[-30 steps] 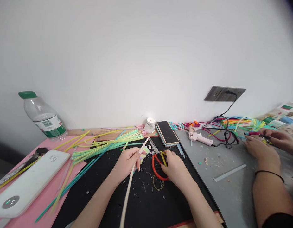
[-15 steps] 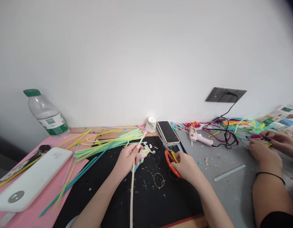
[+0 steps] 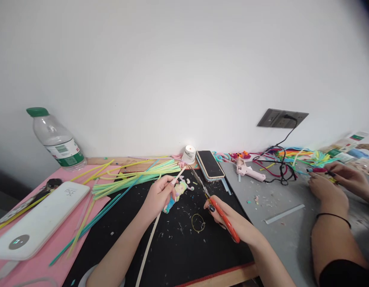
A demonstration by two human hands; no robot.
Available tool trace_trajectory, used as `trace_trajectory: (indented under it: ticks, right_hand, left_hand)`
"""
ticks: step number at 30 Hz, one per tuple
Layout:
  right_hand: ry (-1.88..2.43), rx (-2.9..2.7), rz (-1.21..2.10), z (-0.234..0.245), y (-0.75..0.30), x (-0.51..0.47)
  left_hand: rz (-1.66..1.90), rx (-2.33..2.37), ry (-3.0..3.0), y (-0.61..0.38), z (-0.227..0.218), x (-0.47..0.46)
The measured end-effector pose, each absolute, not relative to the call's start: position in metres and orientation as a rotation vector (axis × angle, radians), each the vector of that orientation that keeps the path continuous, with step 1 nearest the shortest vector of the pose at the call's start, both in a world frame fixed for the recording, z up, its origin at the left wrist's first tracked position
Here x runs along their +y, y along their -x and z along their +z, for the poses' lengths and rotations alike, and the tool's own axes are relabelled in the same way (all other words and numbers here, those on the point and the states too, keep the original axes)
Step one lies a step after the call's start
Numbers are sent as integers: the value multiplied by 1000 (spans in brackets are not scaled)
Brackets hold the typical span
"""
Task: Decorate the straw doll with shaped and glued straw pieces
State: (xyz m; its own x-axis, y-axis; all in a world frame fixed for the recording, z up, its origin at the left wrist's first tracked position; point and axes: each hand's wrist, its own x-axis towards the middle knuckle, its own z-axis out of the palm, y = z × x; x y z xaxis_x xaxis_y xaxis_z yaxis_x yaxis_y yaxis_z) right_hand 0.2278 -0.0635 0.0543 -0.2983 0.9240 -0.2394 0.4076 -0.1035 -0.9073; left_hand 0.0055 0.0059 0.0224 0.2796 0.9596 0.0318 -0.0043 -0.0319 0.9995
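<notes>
My left hand (image 3: 160, 196) is closed on a long cream pipe-cleaner stick (image 3: 151, 239) that runs from beyond my fingers down toward the frame's bottom. A small pastel craft figure (image 3: 176, 194) sits at those fingertips, over the black mat (image 3: 178, 251). My right hand (image 3: 224, 217) grips red-handled scissors (image 3: 216, 205), lifted off the mat, their blades pointing up-left toward the stick's upper end. A thin wire ring (image 3: 198, 222) lies on the mat between my hands.
Green, yellow and blue sticks (image 3: 127, 179) fan over the mat and pink sheet (image 3: 46, 259). A white power bank (image 3: 37, 219), water bottle (image 3: 55, 141), phone (image 3: 210, 164), candle (image 3: 189, 153) and pink glue gun (image 3: 250, 171) stand around. Another person's hands (image 3: 328, 187) work at right.
My right hand picked the scissors up off the mat and turned their blades toward the stick. My left hand kept its hold on the stick and shifted only slightly.
</notes>
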Motion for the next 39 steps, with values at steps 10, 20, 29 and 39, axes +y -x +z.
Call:
trace_trajectory:
  ticks: [10,20,29,39]
  right_hand:
    - [1584,-1980,1155,54,-205,-51]
    - [1556,-1905,1111,44,-195,-45]
    - [1523,-1840,1169,44,-192,-45]
    - [1558,-1767,1436,54,-157,-14]
  left_hand:
    - [1018,907,-1295,-4,16,8]
    - [977,870,-1254,-4,21,6]
    - [958,878,-1234,-3,27,5]
    - [1115,888,-976,23,11,28]
